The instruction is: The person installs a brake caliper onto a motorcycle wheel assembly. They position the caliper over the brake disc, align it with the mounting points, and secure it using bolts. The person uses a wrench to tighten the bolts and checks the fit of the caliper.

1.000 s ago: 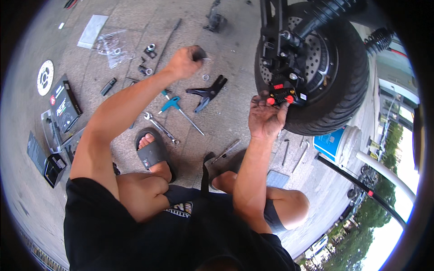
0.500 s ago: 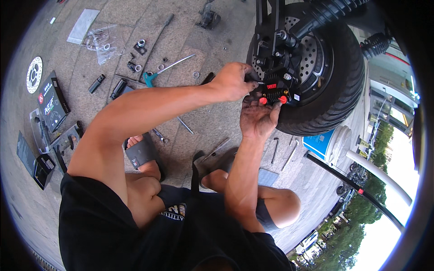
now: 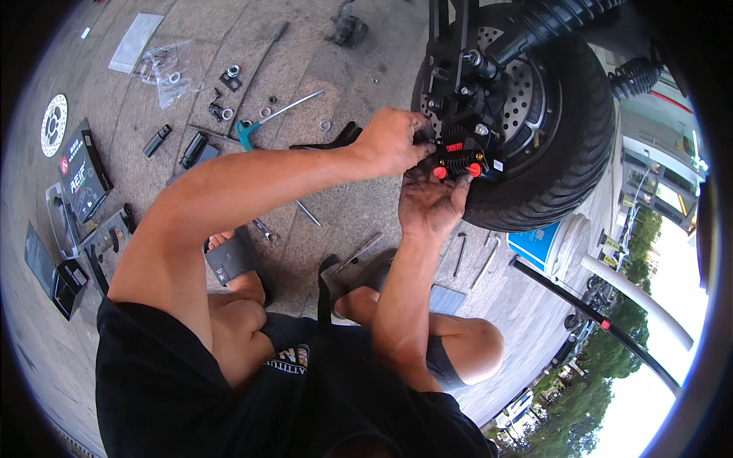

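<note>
We see the black brake caliper (image 3: 460, 158) against the wheel's disc (image 3: 520, 93), upper right, seemingly positioned; whether it is fastened we cannot tell. Our right hand (image 3: 430, 204) clasps it from below, thumb by a red cap (image 3: 474, 169). Our left hand (image 3: 391, 143) has its fingers bunched at the caliper's left edge; whether they grip something we cannot tell. Loose washers (image 3: 325, 130) and a teal-handled driver (image 3: 244, 134) lie upper left, unfitted and unheld; the shock absorber (image 3: 556, 29) crowds access from above.
</note>
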Tool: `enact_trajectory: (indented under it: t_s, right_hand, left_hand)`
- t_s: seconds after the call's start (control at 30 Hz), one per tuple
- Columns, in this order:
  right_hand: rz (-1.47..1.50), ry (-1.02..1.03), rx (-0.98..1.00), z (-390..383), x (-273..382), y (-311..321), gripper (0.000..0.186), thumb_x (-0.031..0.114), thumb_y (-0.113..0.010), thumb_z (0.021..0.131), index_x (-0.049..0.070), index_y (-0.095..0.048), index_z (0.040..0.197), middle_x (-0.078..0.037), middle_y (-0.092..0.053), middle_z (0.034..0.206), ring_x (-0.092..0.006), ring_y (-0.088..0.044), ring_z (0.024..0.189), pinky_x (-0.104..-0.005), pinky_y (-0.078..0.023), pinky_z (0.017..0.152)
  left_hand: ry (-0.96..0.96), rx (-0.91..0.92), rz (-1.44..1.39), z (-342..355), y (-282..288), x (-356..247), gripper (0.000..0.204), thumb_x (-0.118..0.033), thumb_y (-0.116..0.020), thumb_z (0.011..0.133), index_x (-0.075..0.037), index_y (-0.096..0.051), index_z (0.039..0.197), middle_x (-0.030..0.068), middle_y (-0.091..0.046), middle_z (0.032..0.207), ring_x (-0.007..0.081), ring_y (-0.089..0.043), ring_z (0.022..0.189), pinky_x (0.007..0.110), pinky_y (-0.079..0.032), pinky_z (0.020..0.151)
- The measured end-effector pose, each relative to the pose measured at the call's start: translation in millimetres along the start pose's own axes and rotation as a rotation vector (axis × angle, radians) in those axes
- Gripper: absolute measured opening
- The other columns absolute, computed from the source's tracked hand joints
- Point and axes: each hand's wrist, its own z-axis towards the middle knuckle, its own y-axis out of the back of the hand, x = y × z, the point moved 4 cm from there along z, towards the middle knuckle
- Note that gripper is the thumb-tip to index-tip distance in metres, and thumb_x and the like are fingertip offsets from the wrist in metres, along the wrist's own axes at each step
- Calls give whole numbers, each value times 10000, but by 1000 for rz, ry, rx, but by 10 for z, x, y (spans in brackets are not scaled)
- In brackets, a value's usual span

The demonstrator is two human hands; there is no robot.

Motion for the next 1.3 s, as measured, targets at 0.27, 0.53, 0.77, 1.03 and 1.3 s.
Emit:
enact_trajectory:
  t_s: [0.27,0.53,0.77,1.03,1.3]
  right_hand:
    - [28,-2,-4,9,11,20,516,420,-612,865,109,-534,1269,-92,-586,1243,-248,-527,1175,-421,-366,1027]
    - [23,-14,21,20,45,18,542,396,-657,839,64,-537,1249,-108,-590,1219,-252,-532,1149,-408,-387,996]
    - [84,-69,42,-54,110,64,478,356,-627,864,53,-546,1225,-116,-606,1145,-225,-558,1038,-365,-430,898]
    - [-15,-45,-102,-100,121,48,565,306,-695,808,63,-510,1283,-113,-597,1214,-242,-553,1154,-397,-380,1055]
    - [192,-137,29,-136,66,40,677,335,-668,812,7,-414,1346,-141,-523,1306,-253,-472,1240,-439,-333,1070]
  left_hand:
    - [237,165,-45,53,12,69,245,-199,-690,807,3,-683,947,160,-691,857,263,-671,781,348,-515,734]
    - [-3,58,-32,-1,-7,89,264,-222,-680,776,-45,-704,970,200,-675,901,359,-653,854,401,-520,787]
    - [268,195,-261,45,-27,196,264,-235,-687,789,-11,-712,925,211,-679,874,341,-668,835,384,-523,787]
    - [-124,119,-160,29,-16,89,301,-97,-654,740,4,-648,1024,189,-649,959,344,-640,889,398,-532,759]
    - [57,227,-336,47,-43,257,242,-90,-676,773,14,-657,991,177,-664,873,310,-671,773,360,-526,712]
